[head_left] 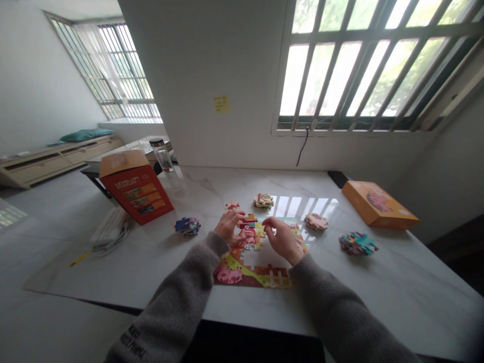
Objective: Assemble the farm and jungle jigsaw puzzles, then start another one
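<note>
A partly assembled jigsaw puzzle (253,278) lies on the table in front of me, with a pink figure at its lower left and a gap in the middle. Above its left part, my left hand (229,228) grips a puzzle piece (248,222) with red and orange on it, thumb and fingers at its left side. Close on the other side of that piece is my right hand (283,240); its fingers are bent, thumb and index slightly apart, with nothing visible between them. A loose reddish piece (232,205) rests just beyond my left hand.
Stacks of puzzle pieces stand around: a blue-purple stack (187,226), a green-cream stack (263,201), a pale pink stack (316,222) and a teal stack (358,243). A red box (138,189) and glass bottle (162,156) are left; an orange box (379,205) and black phone (338,179) right.
</note>
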Motion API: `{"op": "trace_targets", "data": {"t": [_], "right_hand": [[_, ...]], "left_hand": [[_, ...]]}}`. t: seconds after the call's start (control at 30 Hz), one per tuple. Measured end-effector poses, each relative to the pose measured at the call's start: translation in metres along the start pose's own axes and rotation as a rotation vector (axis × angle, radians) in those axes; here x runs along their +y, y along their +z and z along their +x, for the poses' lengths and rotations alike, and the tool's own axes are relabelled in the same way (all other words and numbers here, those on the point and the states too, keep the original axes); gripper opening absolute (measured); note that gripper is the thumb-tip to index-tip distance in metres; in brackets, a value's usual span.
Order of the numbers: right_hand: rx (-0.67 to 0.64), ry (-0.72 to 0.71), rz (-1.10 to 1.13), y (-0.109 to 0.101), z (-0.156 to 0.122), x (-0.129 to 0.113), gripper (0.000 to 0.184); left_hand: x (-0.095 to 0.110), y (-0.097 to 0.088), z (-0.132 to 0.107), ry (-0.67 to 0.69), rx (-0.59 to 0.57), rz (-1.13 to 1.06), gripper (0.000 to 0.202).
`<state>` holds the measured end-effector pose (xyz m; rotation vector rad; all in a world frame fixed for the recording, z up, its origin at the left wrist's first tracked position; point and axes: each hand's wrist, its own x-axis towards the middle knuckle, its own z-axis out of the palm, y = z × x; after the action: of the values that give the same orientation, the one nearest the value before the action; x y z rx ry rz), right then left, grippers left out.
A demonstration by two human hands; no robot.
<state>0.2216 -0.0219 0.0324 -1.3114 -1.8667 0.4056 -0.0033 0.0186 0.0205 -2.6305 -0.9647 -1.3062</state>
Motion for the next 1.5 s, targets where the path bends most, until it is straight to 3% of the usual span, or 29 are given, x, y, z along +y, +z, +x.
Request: {"op": "trace_targets", "data": {"t": [0.07,0.17,0.6,0.73,0.9,1.0,1.27,1.5], "right_hand": [[0.002,0.071,0.204,-0.001,0.001,0.001,0.021],[-0.077,0.047,0.4,0.002,0.0,-0.001,0.034],[-0.086,0.051,0.515,0.009,0.0,0.006,0.032],[-0.066,-0.003,0.422,0.006,-0.001,0.001,0.028],[-0.046,-0.293,0.147,-0.003,-0.001,-0.001,0.036],[-0.081,-0.379,0.08,-0.005,-0.001,0.002,0.041],[-0.096,-0.397,0.058,-0.003,-0.001,0.007,0.045],[-0.072,-0.347,0.051,-0.004,-0.002,0.009,0.056]], "left_hand": [[0.003,0.0,-0.001,0.018,-0.014,-0.039,0.037],[0.011,0.001,-0.002,0.026,-0.072,-0.086,0.036],[0.011,-0.007,-0.001,0.001,-0.072,-0.062,0.04],[0.012,-0.009,0.0,0.005,-0.059,-0.082,0.032],[0.009,-0.014,0.003,-0.024,-0.021,-0.17,0.029],[0.008,-0.014,0.003,-0.028,-0.02,-0.205,0.03],[0.005,-0.012,-0.002,-0.039,-0.066,-0.22,0.036],[0.005,-0.016,0.0,-0.025,-0.027,-0.243,0.048]]}}
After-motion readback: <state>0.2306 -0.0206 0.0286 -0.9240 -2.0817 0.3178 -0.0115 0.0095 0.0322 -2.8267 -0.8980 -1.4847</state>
